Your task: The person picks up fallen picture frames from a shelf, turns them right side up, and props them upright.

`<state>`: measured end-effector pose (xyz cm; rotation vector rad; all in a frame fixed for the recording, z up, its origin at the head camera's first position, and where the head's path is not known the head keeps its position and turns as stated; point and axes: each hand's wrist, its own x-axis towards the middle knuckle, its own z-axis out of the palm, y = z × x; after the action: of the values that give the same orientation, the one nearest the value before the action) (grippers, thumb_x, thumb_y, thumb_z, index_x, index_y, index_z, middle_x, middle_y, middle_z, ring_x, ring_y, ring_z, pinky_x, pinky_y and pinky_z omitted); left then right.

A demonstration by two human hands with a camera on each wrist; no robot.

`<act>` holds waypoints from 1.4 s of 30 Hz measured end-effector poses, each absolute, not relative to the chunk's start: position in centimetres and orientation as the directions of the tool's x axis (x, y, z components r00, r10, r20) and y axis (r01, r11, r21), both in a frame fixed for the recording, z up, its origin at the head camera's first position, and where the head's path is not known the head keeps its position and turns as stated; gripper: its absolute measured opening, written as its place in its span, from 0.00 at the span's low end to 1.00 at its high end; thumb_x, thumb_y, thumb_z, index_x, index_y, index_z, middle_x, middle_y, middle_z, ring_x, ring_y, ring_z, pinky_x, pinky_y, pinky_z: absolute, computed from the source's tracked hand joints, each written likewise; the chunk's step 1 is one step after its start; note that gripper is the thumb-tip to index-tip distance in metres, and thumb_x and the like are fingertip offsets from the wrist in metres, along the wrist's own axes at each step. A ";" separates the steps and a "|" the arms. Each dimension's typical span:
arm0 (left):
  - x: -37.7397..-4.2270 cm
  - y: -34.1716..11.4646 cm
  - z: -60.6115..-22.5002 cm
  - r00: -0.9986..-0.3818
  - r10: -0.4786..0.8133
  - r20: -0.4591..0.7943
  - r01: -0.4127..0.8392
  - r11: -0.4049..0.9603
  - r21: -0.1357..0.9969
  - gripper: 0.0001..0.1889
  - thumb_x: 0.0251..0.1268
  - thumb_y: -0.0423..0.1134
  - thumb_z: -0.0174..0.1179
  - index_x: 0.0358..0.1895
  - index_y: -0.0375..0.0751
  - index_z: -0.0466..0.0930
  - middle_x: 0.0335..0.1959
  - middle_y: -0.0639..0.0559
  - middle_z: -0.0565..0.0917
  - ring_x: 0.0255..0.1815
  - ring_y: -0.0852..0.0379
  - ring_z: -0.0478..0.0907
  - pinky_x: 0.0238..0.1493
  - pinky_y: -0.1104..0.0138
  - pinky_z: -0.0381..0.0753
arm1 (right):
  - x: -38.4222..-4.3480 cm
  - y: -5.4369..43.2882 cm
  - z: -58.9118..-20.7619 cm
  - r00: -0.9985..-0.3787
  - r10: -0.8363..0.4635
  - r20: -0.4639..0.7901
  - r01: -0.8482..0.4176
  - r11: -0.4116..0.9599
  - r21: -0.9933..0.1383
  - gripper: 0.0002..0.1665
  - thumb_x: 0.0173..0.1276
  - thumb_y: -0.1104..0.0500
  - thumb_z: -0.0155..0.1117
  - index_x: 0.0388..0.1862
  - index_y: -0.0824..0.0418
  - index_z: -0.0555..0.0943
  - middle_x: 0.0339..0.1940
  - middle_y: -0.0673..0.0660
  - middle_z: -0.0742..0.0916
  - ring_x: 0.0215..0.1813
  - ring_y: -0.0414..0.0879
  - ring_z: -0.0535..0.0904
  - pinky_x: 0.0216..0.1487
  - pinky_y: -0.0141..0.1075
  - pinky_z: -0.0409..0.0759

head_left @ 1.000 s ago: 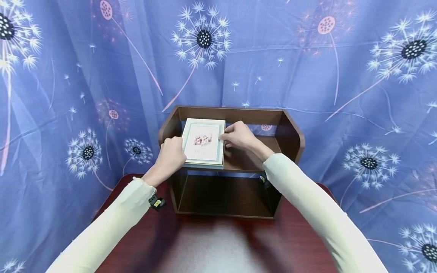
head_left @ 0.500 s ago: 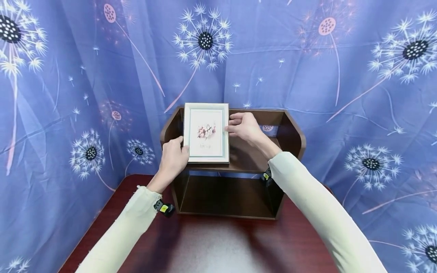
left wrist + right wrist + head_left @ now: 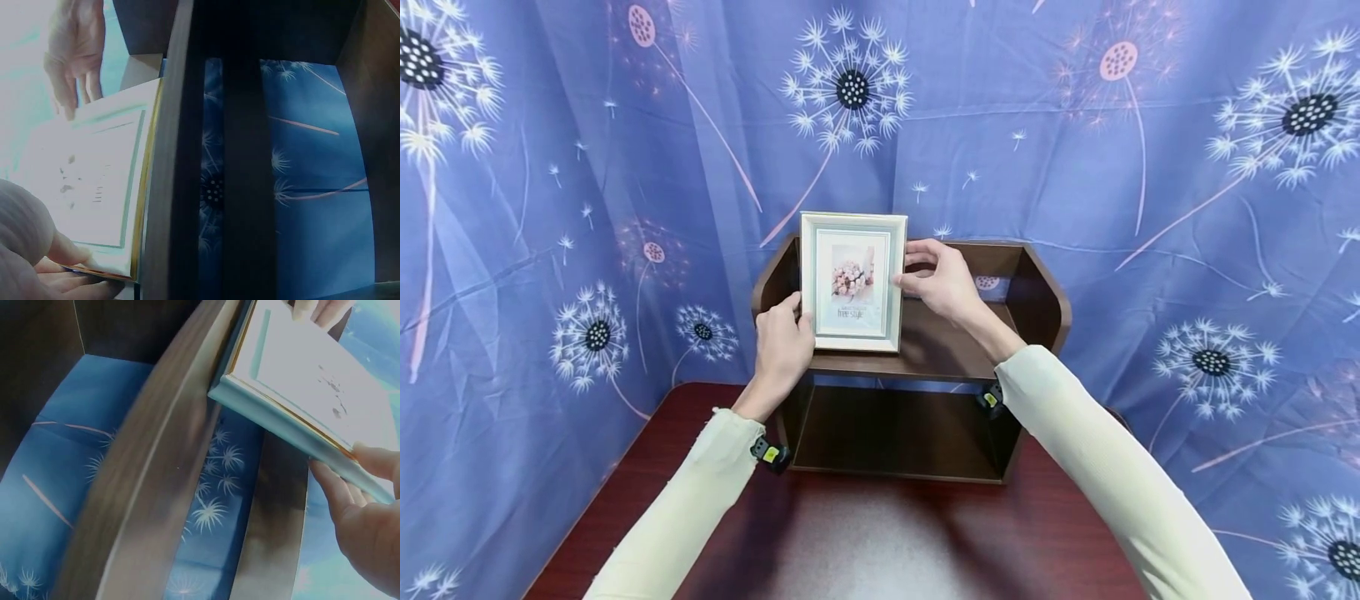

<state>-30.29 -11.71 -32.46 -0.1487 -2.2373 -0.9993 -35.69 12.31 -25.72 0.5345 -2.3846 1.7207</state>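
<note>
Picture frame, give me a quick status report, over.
Left hand gripping left edge, right hand pinching right edge. Picture frame held tilted up, picture side showing, at left part of upper shelf. No obstruction seen.

Picture frame point(image 3: 853, 342), upper centre of head view: border smooth, pale, satin-looking, thin gold-coloured line with metallic sheen at its edge; insert point(image 3: 850, 283) paper-like, printed, washed out by glare in both wrist views; shelf unit point(image 3: 940, 354), centre: brown wood or wood-look board, smooth, low sheen, fine grain; table point(image 3: 880, 533), lower centre: reddish wood-look top, glossy, broad blurred highlight; curtain point(image 3: 1000, 133), across the top and both sides: printed cloth, matt, creased; sleeves point(image 3: 1105, 467), lower corners: matt, knit-looking cloth.
</note>
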 end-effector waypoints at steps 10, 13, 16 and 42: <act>-30.8 -11.5 -33.4 -0.705 -0.177 0.687 0.416 0.681 0.603 0.19 0.73 0.29 0.61 0.63 0.24 0.81 0.55 0.28 0.88 0.54 0.33 0.87 0.55 0.44 0.86 | -35.0 12.7 -26.4 -0.878 -0.196 0.438 -0.478 0.274 -0.835 0.31 0.65 0.68 0.75 0.66 0.65 0.77 0.58 0.65 0.87 0.53 0.58 0.90 0.46 0.30 0.89; -30.9 -11.5 -33.4 -0.684 -0.175 0.708 0.424 0.694 0.582 0.18 0.72 0.28 0.61 0.61 0.23 0.82 0.53 0.28 0.88 0.52 0.31 0.88 0.54 0.44 0.86 | -34.8 12.7 -26.5 -0.871 -0.200 0.449 -0.489 0.251 -0.836 0.31 0.64 0.69 0.76 0.65 0.65 0.77 0.58 0.65 0.87 0.52 0.57 0.90 0.47 0.31 0.89; -30.9 -11.5 -33.4 -0.670 -0.168 0.724 0.430 0.707 0.562 0.16 0.71 0.27 0.61 0.58 0.23 0.84 0.49 0.28 0.89 0.48 0.31 0.88 0.51 0.43 0.86 | -34.5 12.7 -26.5 -0.864 -0.208 0.459 -0.500 0.239 -0.833 0.31 0.64 0.70 0.76 0.65 0.64 0.77 0.58 0.65 0.87 0.52 0.56 0.91 0.48 0.31 0.89; -30.1 -11.5 -34.4 -0.649 -0.202 0.734 0.410 0.720 0.560 0.13 0.70 0.28 0.63 0.54 0.26 0.86 0.45 0.31 0.91 0.46 0.31 0.89 0.49 0.42 0.86 | -33.0 13.2 -27.6 -0.841 -0.290 0.457 -0.535 0.313 -0.785 0.29 0.67 0.67 0.74 0.66 0.66 0.78 0.59 0.67 0.89 0.59 0.60 0.89 0.55 0.35 0.85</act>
<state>-30.10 -11.46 -34.40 -0.1576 -2.0852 -0.9274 -33.03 13.20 -27.55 0.7531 -2.3487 1.5417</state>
